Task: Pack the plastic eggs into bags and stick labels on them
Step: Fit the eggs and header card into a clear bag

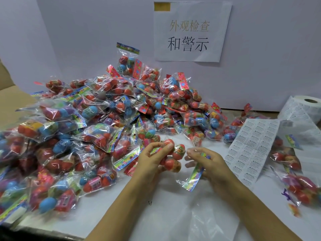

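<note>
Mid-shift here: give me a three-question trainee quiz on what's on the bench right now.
1. True or false: the left hand grips a bag of eggs.
2. Where does the label sheet lie? A) left of the hands B) right of the hands C) on the big pile
3. Fill in: the right hand pinches the bag's colourful ____.

Key: 1 true; 2 B; 3 header strip.
</note>
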`<action>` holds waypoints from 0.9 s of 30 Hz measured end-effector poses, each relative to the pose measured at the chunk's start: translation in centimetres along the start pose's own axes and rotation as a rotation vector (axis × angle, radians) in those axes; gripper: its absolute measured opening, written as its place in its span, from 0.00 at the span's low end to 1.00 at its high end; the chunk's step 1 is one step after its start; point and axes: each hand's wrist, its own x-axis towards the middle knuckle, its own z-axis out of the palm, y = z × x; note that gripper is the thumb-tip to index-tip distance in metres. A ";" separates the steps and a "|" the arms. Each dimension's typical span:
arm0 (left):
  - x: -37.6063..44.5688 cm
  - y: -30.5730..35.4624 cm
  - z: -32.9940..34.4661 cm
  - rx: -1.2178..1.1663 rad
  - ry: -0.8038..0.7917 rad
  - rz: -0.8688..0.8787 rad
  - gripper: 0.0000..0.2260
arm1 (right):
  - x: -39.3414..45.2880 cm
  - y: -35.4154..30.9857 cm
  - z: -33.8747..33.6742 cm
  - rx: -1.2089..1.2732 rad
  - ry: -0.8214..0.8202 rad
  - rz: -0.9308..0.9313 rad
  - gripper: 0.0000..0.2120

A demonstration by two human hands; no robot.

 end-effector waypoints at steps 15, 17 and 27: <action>-0.6 0.4 0.4 0.014 -0.010 -0.053 0.24 | -0.3 -0.2 0.2 0.060 -0.106 -0.001 0.05; -0.5 0.4 0.3 -0.001 -0.022 -0.057 0.21 | -0.2 -0.1 -0.1 0.064 -0.101 0.029 0.06; -1.0 0.2 0.4 0.186 -0.108 0.057 0.16 | -0.6 0.0 0.1 0.000 -0.107 -0.071 0.17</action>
